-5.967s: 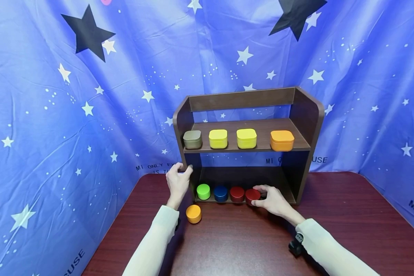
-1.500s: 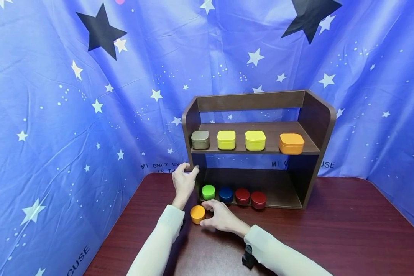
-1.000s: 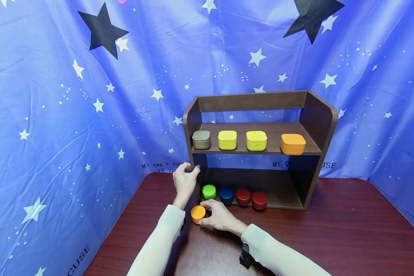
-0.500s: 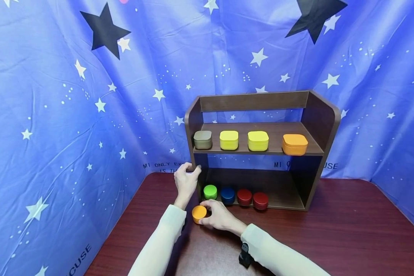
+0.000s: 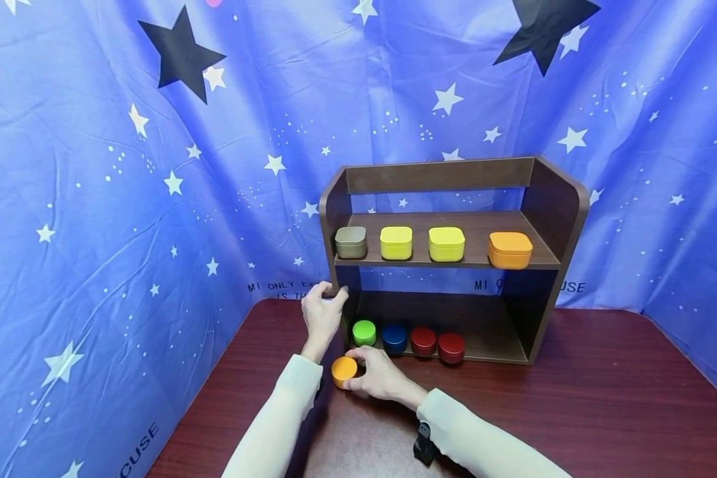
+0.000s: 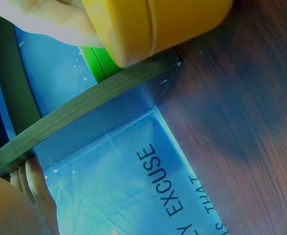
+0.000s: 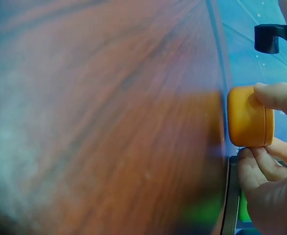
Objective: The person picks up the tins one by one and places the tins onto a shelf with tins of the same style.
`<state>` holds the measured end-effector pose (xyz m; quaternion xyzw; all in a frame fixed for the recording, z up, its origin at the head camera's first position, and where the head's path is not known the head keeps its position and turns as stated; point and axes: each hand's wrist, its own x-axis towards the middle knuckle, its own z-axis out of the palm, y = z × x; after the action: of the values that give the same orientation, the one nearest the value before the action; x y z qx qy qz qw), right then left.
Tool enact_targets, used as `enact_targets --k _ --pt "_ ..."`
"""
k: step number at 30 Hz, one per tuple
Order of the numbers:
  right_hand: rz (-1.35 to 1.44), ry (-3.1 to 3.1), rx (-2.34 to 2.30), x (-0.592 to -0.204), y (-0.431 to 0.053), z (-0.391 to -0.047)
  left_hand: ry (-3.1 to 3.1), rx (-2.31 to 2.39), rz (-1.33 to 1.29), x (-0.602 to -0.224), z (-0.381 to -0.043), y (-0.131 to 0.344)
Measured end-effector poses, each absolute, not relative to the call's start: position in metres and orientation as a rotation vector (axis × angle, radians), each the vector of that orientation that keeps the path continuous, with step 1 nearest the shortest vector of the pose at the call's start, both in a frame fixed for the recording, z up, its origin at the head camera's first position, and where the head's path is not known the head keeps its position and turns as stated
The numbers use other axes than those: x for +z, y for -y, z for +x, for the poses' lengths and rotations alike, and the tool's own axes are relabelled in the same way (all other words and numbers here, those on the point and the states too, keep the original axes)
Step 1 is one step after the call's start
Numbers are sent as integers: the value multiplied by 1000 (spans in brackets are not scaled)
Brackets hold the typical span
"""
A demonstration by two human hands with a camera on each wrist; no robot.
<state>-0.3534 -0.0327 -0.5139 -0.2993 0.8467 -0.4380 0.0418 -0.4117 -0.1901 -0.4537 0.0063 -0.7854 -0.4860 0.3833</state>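
Observation:
My right hand (image 5: 382,377) pinches a round orange tin (image 5: 344,372) between thumb and fingers, just in front of the left end of the wooden shelf unit (image 5: 448,309). In the right wrist view the thumb lies on one side of the orange tin (image 7: 244,117) and the fingers on the other. My left hand (image 5: 321,318) grips the shelf's left side panel (image 6: 84,103), fingers outside and thumb at the front edge. On the bottom board, from left, stand a green tin (image 5: 364,332), a blue tin (image 5: 394,338) and two red tins (image 5: 423,340).
The upper board carries a grey-green squarish tin (image 5: 351,243), two yellow ones (image 5: 396,243) and an orange one (image 5: 510,250) at its front edge. The dark red table (image 5: 609,392) extends around the shelf. A starry blue curtain (image 5: 263,219) hangs behind and at both sides.
Over six seconds my right hand let go of the rightmost red tin, moved left and took hold of the round orange tin. My left hand stayed on the side panel. The head view shifted slightly.

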Motion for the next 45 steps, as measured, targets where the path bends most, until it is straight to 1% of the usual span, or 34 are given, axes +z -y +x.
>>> enact_targets --k 17,45 --pt "-923 -2577 -1358 -500 23 -345 2023 -1277 21 -452 -410 190" --pt "-873 -2710 -1399 -479 -29 -344 2004 -1282 15 -453 -411 189"
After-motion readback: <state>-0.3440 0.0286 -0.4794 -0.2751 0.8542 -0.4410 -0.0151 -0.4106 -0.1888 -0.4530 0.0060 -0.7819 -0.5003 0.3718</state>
